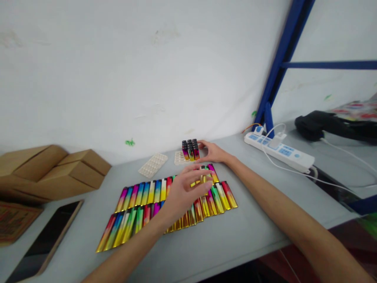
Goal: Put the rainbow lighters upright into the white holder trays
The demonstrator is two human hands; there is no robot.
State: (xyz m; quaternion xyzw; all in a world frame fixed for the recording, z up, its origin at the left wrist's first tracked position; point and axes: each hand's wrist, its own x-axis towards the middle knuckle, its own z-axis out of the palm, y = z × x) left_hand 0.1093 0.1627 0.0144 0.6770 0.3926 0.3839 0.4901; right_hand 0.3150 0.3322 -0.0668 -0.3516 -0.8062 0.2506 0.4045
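Observation:
Two rows of shiny multicoloured lighters [128, 228] with gold lower ends lie side by side on the grey table. My left hand [188, 188] is over the right part of these rows, thumb and fingers curved and apart, with gold lighter bodies showing between them. It covers several lighters. Farther back, a tight block of upright lighters [191, 151], black tops up, stands at a pale plastic tray [179, 158] with small cells. Around the block's right side curls my right hand [213, 152], index finger behind and thumb in front.
A second celled tray [153, 165] lies left of the block. Brown cardboard boxes [59, 173] and a dark phone [47, 239] are at the left. At the right are a white power strip [279, 151] with cables, a blue metal frame [277, 67] and a black object [332, 125].

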